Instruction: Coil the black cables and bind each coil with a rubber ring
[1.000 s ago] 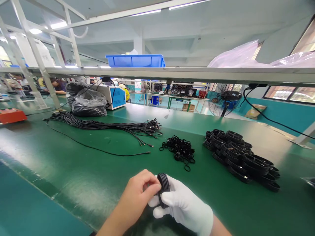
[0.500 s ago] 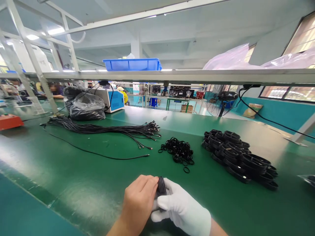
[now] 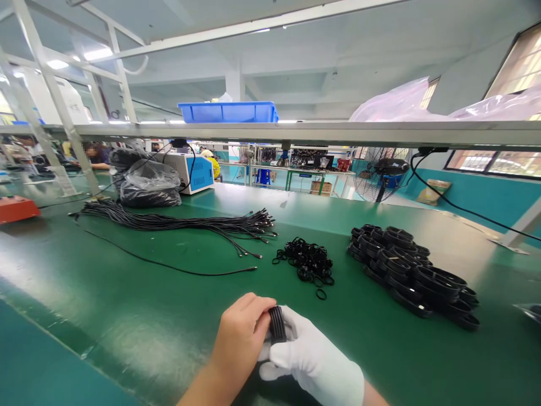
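Near the front of the green bench, a coiled black cable (image 3: 277,324) is gripped between both hands. My left hand (image 3: 243,330), bare, pinches the coil's upper left side with thumb and fingers. Around its right and lower side wraps my right hand (image 3: 302,347), in a white glove. The far part of the coil is hidden by the fingers. Beyond the hands lies a heap of small black rings (image 3: 306,259), with one loose ring (image 3: 321,294) nearer me. A bundle of straight black cables (image 3: 181,219) stretches to the left, and a single cable (image 3: 169,265) lies in front of it.
Several coiled cables (image 3: 408,268) are piled on the right of the green bench (image 3: 139,321). At the back left stand a plastic bag (image 3: 147,181) and a blue-and-white machine (image 3: 196,172). An overhead shelf (image 3: 321,132) carries a blue tray (image 3: 228,112). An orange-red box (image 3: 17,210) sits far left.
My left hand has shifted slightly up, its fingers now over the coil's top edge, and more of the coil's side shows. The right hand holds nearly the same place.
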The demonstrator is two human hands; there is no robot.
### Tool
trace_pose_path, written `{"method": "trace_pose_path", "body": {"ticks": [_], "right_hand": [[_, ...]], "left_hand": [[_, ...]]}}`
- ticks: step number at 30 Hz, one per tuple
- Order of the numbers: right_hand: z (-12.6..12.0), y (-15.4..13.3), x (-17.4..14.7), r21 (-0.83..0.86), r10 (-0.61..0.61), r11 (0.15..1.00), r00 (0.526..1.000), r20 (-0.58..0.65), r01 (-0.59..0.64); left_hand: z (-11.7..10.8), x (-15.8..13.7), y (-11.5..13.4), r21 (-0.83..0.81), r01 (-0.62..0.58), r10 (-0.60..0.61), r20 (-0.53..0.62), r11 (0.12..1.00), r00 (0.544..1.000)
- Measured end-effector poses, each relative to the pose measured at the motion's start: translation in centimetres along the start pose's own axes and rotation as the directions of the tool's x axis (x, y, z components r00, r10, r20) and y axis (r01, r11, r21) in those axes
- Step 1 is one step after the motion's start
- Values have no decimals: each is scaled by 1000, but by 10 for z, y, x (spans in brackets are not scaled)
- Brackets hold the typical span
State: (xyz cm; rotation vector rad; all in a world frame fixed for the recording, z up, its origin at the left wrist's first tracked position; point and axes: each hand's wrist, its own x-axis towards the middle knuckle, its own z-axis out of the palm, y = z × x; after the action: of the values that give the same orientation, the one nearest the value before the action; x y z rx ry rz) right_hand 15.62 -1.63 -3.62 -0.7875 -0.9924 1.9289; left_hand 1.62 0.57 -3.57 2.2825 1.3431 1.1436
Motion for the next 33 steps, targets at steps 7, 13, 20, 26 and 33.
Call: {"method": "trace_pose_path", "body": {"ticks": [7, 13, 20, 26, 33], "right_hand": [[-5, 4, 4, 15, -19, 1000, 1000, 22, 19], [-5, 4, 4, 19, -20, 1000, 999, 25, 20], [-15, 4, 0, 152, -49, 988, 997, 62, 39], [-20, 1, -4, 315, -17, 944, 940, 342, -97], [-21, 13, 1, 337, 65, 918, 917, 394, -210]], "left_hand": [[1, 5, 1, -146, 56, -53, 21, 988, 998], [4, 8, -3, -167, 71, -69, 21, 983, 997], [-16, 6, 2, -339, 393, -319, 254, 855, 913], [-30, 4, -2, -560, 480, -288, 399, 675, 871], [-18, 11, -21, -757, 490, -20, 536, 433, 844]]}}
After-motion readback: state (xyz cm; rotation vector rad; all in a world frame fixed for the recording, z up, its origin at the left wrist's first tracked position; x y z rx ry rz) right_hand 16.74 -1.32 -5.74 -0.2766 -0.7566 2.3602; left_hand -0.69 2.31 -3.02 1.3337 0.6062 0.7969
